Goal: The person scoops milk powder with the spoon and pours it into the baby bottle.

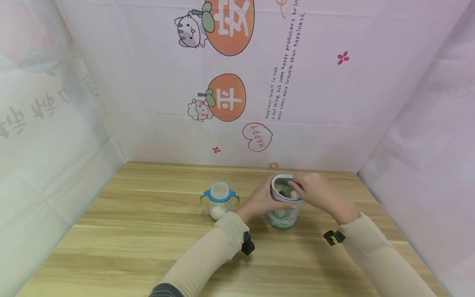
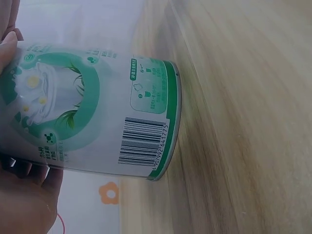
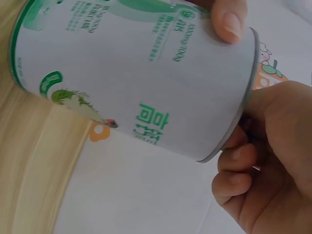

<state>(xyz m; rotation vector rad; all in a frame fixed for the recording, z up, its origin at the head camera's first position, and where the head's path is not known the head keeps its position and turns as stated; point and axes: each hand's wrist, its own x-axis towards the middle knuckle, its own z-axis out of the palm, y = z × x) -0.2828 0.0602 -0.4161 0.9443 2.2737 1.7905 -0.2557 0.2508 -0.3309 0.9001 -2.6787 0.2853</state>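
A white and green milk powder can (image 1: 283, 218) stands tilted slightly on the wooden table, its top uncovered. My left hand (image 1: 261, 200) grips its side, thumb across the front; the left wrist view shows the barcode on the can (image 2: 87, 107) and part of the hand (image 2: 29, 200). At the mouth's right side, my right hand (image 1: 313, 189) has curled fingers over the rim, pinching what looks like a scoop, mostly hidden inside. In the right wrist view, the curled right hand (image 3: 278, 161) is against the rim of the can (image 3: 146, 83).
Left of the can stands a clear baby bottle (image 1: 219, 208) with blue and yellow handles, uncapped, white powder inside. Printed white cloth (image 1: 315, 103) walls in the back and both sides of the wooden table (image 1: 148, 231).
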